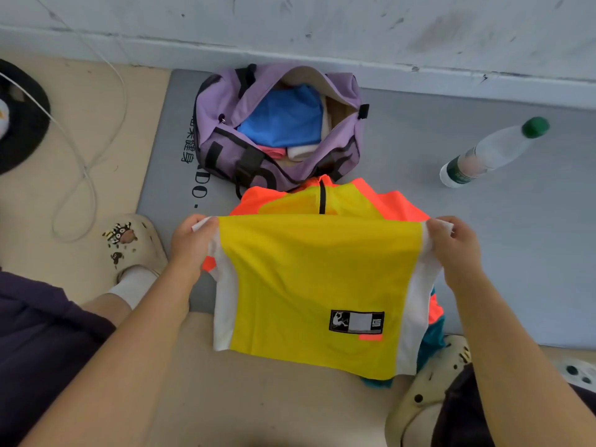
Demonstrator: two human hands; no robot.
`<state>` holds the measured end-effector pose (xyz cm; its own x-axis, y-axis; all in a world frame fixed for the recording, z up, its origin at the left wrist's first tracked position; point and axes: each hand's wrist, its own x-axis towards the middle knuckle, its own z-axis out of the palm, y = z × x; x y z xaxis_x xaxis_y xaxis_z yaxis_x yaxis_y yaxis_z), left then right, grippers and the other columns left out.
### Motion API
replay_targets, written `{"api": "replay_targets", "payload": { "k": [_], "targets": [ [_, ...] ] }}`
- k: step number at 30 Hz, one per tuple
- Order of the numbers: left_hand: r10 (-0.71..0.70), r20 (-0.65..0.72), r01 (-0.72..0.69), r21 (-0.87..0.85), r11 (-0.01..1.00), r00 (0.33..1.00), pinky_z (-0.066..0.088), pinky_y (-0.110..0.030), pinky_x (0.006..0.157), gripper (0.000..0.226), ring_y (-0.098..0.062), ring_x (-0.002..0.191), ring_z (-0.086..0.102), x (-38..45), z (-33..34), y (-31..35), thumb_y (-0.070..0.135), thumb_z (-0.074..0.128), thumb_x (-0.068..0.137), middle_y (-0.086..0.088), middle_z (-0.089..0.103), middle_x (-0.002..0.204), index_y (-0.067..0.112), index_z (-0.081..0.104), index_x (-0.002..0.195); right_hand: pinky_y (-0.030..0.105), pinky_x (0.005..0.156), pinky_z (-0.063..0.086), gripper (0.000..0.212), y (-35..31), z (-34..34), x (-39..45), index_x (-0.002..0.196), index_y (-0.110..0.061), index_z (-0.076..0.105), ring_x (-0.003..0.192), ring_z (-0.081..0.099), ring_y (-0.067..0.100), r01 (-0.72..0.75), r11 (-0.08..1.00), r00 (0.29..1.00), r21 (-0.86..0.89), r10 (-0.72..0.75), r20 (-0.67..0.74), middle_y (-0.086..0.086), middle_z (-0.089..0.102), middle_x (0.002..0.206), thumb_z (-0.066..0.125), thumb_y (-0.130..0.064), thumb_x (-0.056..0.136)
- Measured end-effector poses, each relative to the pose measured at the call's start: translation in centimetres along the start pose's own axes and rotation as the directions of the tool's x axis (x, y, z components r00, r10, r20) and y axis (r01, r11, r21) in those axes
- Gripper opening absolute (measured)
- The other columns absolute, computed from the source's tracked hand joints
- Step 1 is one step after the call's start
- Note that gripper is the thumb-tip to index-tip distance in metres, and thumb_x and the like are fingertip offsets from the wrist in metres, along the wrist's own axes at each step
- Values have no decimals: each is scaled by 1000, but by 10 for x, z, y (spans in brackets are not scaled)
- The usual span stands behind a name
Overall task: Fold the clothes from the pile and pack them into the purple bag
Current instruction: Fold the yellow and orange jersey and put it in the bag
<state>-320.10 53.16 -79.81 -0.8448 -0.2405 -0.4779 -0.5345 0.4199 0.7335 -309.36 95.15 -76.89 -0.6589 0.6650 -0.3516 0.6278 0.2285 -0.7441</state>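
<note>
both hands point(190, 240) pinch yellow jersey point(319, 285) before purple bag point(219, 101).

Yellow-orange-white jersey point(309, 285); purple bag point(222, 101)

The lifted yellow shirt point(317, 285) hides most of the teal cloth point(430, 346) beneath it, which peeks out at five o'clock. Inside the purple bag point(225, 114), the blue garment point(280, 119) covers whatever lies under it (only pink and white edges show). The print on the grey mat point(483, 237) is partly hidden by the bag. A black object point(19, 124) at nine o'clock is cut by the edge.
</note>
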Motion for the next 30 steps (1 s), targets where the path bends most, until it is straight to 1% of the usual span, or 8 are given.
{"api": "replay_targets", "payload": {
  "k": [4,11,14,17,22,26,28,30],
  "targets": [
    [-53,82,45,107,993,995,40,-26,60,15,-13,79,56,4,-7,-20,34,64,91,3,62,90,24,63,102,31,73,39,15,19,-7,7,93,-16,65,84,55,23,-38,981,999,-192,40,3,7,62,87,55,-27,91],
    [68,159,-137,478,867,985,46,-37,75,18,-24,90,57,5,12,-24,26,58,94,-10,66,102,13,69,98,36,76,40,20,25,7,6,105,-3,65,98,56,37,23,857,998,-515,11,63,20,62,102,56,-15,91],
    [259,193,-322,518,792,946,45,-35,79,16,-24,98,57,4,28,-12,23,65,88,-6,64,106,14,70,100,43,83,43,19,14,18,0,104,-3,64,102,54,39,249,756,963,-605,-259,74,20,61,106,63,-12,88],
    [349,424,-520,408,750,836,45,-34,91,21,-20,100,59,-3,54,1,22,73,83,-3,66,106,15,70,103,30,79,42,13,-3,37,-7,93,-5,70,92,60,28,500,754,864,-427,-400,306,10,68,97,73,-13,83],
    [191,615,-500,381,778,765,42,-29,99,39,-18,118,56,-6,89,4,27,71,88,-1,60,127,18,61,124,22,84,39,32,-7,59,-11,108,-9,68,104,61,21,528,764,801,-370,-305,515,3,69,110,79,-20,80],
    [58,638,-466,494,734,768,46,-36,95,39,-20,114,56,6,99,3,42,69,86,0,61,125,22,61,119,26,86,42,54,-3,64,-1,126,-17,57,110,56,20,493,739,792,-459,-163,589,3,60,122,78,-33,79],
    [-1,646,-490,580,650,763,45,-35,90,41,-23,111,53,12,99,2,51,66,85,-5,59,119,20,63,112,30,81,43,54,-2,65,4,124,-18,57,105,53,21,476,702,798,-529,-93,595,4,57,116,77,-40,79],
    [-11,651,-516,611,600,759,43,-35,86,31,-25,105,52,13,97,2,51,67,85,-6,56,105,21,61,90,30,74,36,45,-2,64,9,112,-15,62,96,49,20,498,640,798,-585,-74,598,4,52,102,76,-43,79]
  ]
}}
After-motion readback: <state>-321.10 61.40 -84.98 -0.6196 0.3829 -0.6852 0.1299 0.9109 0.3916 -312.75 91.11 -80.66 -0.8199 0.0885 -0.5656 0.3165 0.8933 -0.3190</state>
